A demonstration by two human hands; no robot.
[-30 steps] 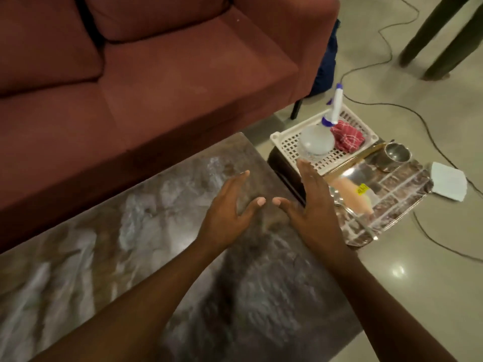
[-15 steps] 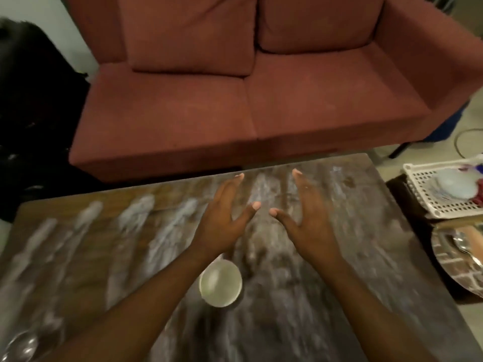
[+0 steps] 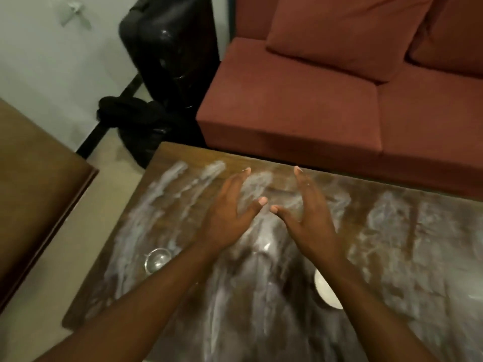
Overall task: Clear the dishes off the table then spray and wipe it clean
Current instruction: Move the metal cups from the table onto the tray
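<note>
Since the left hand (image 3: 230, 218) and right hand (image 3: 311, 218) hover spread and empty above the surface (image 3: 405, 244), each should take its nearer dish, glass bowl (image 3: 156, 259) left, white bowl (image 3: 325, 293) right, by the rim.

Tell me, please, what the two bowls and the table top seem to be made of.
Clear bowl: likely glass; see-through, with bright glints.
White bowl: opaque, smooth, perhaps ceramic or plastic; partly hidden by the right forearm.
Table top: glossy brown with white streaks, stone-like or printed laminate; blur leaves it open.
</note>
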